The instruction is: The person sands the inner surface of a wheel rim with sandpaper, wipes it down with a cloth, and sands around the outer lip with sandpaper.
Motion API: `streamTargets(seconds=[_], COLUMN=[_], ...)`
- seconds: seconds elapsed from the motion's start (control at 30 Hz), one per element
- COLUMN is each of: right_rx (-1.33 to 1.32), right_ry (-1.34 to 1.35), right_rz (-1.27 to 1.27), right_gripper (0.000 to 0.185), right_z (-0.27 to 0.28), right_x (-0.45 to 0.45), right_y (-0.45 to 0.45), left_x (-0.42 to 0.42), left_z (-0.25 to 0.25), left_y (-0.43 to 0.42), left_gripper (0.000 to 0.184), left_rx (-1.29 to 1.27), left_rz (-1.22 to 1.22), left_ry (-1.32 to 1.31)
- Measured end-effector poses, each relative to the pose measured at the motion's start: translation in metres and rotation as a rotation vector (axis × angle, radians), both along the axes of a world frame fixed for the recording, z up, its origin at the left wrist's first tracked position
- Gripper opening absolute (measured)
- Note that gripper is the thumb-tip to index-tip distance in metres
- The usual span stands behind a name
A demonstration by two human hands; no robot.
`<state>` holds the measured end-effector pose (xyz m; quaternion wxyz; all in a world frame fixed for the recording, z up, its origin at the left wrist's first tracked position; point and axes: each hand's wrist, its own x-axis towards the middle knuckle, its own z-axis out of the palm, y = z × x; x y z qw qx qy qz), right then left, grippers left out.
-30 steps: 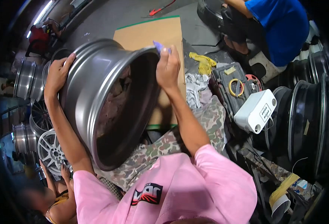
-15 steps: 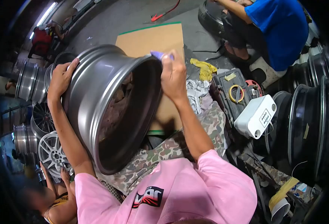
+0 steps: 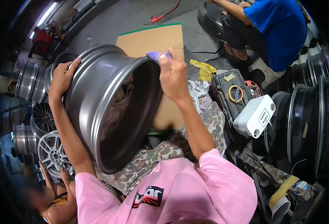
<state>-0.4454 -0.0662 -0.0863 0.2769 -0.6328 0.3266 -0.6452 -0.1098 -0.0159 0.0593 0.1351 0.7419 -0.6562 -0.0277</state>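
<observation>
A grey metal wheel rim [image 3: 97, 78] leans tilted in front of me, its open side facing right. My left hand [image 3: 63, 76] grips its upper left edge, thumb pointing up and fingers curled behind, partly hidden. Between the fingers of my right hand [image 3: 173, 74] is a folded purple sheet [image 3: 155, 56] that looks like sandpaper. The sheet touches the top of the rim's near lip. Inside the barrel, brown, rough-looking patches show. Camouflage cloth [image 3: 149, 162] lies beneath the rim.
Brown cardboard [image 3: 149, 35] covers the floor ahead. On the right are a grey toolbox [image 3: 218, 84], a white box [image 3: 254, 115] and stacked dark rims [image 3: 302, 123]. A person in blue [image 3: 280, 33] sits by a tyre [image 3: 209, 18]. Another person holds a silver wheel [image 3: 52, 149] at lower left.
My right hand and the purple sheet have shifted slightly left along the rim's lip. My left hand and the rim hold nearly still. The person in blue has moved a little.
</observation>
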Motion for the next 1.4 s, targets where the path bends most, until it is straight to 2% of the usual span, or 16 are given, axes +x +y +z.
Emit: streamTargets(seconds=[0.1, 0.13, 0.23, 0.37, 0.43, 0.5, 0.6, 0.67, 0.77, 0.87, 0.97, 1.03, 1.13, 1.23, 1.3, 1.4], right_rx=[0.066, 0.002, -0.012, 0.000, 0.027, 0.005, 0.019, 0.076, 0.032, 0.007, -0.019, 0.007, 0.014, 0.007, -0.020, -0.029], right_ry=[0.133, 0.149, 0.071, 0.182, 0.135, 0.068, 0.160, 0.164, 0.059, 0.130, 0.146, 0.104, 0.117, 0.130, 0.124, 0.143], right_rz=[-0.009, -0.072, 0.030, -0.034, -0.061, 0.000, -0.025, -0.110, 0.061, 0.016, -0.023, 0.015, 0.007, 0.003, 0.043, 0.022], right_gripper=[0.037, 0.037, 0.038, 0.036, 0.037, 0.039, 0.037, 0.036, 0.037, 0.036, 0.037, 0.038, 0.036, 0.035, 0.036, 0.034], right_z=[-0.020, -0.021, 0.006, -0.034, -0.005, 0.005, -0.033, -0.040, 0.005, -0.018, -0.018, -0.003, -0.024, -0.002, 0.011, -0.014], right_x=[0.001, 0.003, -0.003, 0.006, 0.003, -0.002, 0.003, 0.010, -0.005, -0.003, -0.001, -0.006, 0.001, -0.004, -0.007, 0.003], right_y=[-0.029, -0.028, 0.000, -0.039, -0.018, 0.002, -0.030, -0.040, 0.005, -0.018, -0.028, 0.000, -0.029, -0.024, -0.001, -0.026], left_x=[0.008, 0.012, 0.004, 0.002, 0.010, 0.000, -0.009, 0.004, 0.003, -0.011, -0.006, -0.005, -0.007, 0.003, -0.008, -0.010], left_z=[0.001, 0.000, -0.004, -0.001, -0.001, -0.001, 0.006, 0.002, 0.000, 0.001, -0.001, 0.001, 0.001, -0.003, 0.001, 0.001], left_y=[0.001, 0.000, 0.001, 0.003, 0.000, 0.003, 0.010, 0.009, 0.009, 0.012, 0.006, 0.006, 0.007, 0.004, 0.009, 0.010], left_gripper=[0.057, 0.057, 0.060, 0.058, 0.057, 0.056, 0.055, 0.055, 0.055, 0.057, 0.056, 0.057, 0.057, 0.056, 0.055, 0.055], left_rx=[0.072, 0.077, -0.013, 0.005, 0.009, 0.001, 0.077, 0.073, 0.033, 0.007, -0.057, 0.017, 0.054, -0.020, 0.010, 0.033], left_rz=[0.008, 0.008, -0.016, -0.018, -0.030, 0.011, 0.055, 0.032, 0.037, 0.064, -0.043, 0.023, 0.068, -0.026, 0.033, 0.054], left_ry=[-0.010, -0.037, 0.023, 0.038, -0.074, 0.012, 0.080, -0.009, 0.002, 0.137, -0.025, 0.052, 0.127, -0.023, 0.064, 0.144])
